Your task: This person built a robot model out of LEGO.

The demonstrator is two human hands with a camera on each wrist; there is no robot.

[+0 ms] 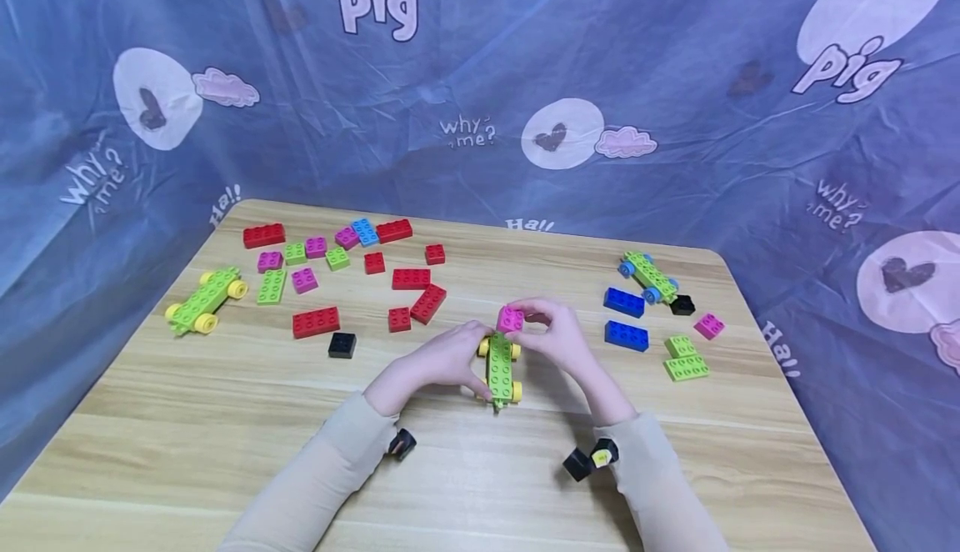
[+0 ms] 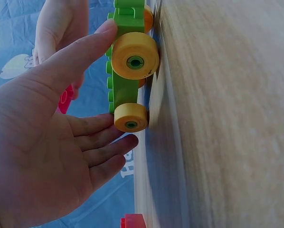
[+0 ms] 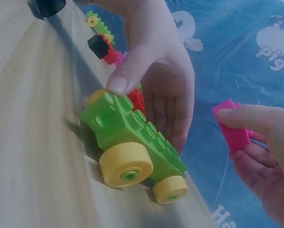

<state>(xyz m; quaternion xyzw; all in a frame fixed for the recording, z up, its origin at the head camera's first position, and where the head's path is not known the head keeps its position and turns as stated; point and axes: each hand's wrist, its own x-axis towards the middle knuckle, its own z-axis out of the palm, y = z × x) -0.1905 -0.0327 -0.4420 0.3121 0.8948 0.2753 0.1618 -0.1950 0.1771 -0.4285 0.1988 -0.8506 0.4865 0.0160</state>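
Observation:
A green toy car base [image 1: 499, 366] with yellow wheels stands on the table in front of the person. The left hand [image 1: 448, 357] holds it lengthwise, its thumb at the near end and fingertips at the far end; the left wrist view shows that thumb [image 2: 92, 45] against the green end. Between thumb and fingers, the right hand [image 1: 553, 337] pinches a pink brick [image 1: 511, 319]. That brick is over the far end of the base in the head view. In the right wrist view, the pink brick [image 3: 231, 129] is apart from the base's studs.
Left lie red bricks [image 1: 316, 322], pink and lime ones, a black brick [image 1: 342, 345] and another yellow-wheeled base [image 1: 207, 300]. Right are a blue-wheeled base [image 1: 648, 277], blue bricks [image 1: 626, 335], lime bricks [image 1: 686, 368], a pink brick [image 1: 709, 326] and a black one [image 1: 682, 305].

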